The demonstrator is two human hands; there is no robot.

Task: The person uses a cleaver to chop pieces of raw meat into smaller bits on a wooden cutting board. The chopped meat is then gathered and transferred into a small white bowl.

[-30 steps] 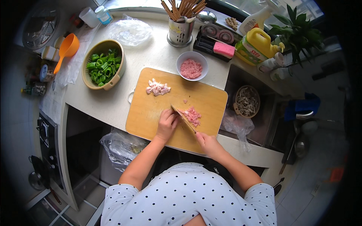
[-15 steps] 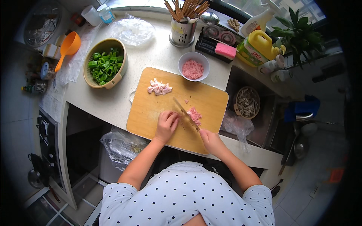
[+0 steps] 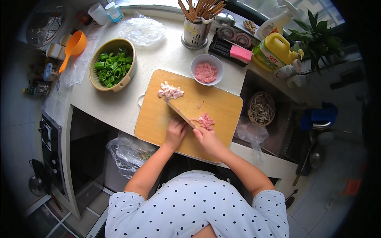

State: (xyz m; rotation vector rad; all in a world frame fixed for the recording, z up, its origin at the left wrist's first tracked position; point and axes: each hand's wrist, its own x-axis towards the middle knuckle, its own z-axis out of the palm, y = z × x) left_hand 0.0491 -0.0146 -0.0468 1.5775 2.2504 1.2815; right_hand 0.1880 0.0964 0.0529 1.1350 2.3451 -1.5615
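Note:
My right hand (image 3: 206, 139) grips the handle of a kitchen knife (image 3: 180, 113), its blade slanting to the far left over the wooden cutting board (image 3: 154, 123). Close beside the blade, on its near side, my left hand (image 3: 174, 131) rests on the board with curled fingers; whatever they may hold is hidden. A small heap of chopped pink meat (image 3: 206, 121) lies just right of the knife. Pale whitish-pink pieces of meat (image 3: 170, 91) sit at the board's far left, near the blade's tip. Beyond the board stands a white bowl (image 3: 216, 77) with minced meat in it.
A beige basket (image 3: 93, 79) of cut green peppers stands left of the board. Behind are a plastic bag (image 3: 142, 29), a metal holder (image 3: 195, 35) of chopsticks and a pink sponge (image 3: 240, 54). The sink (image 3: 274, 135) at right holds a basket of greyish strips (image 3: 262, 109).
The knife has moved left from the chopped meat, its tip now near the pale pieces. My right hand has shifted left with it, closer to my left hand, which stays about in place.

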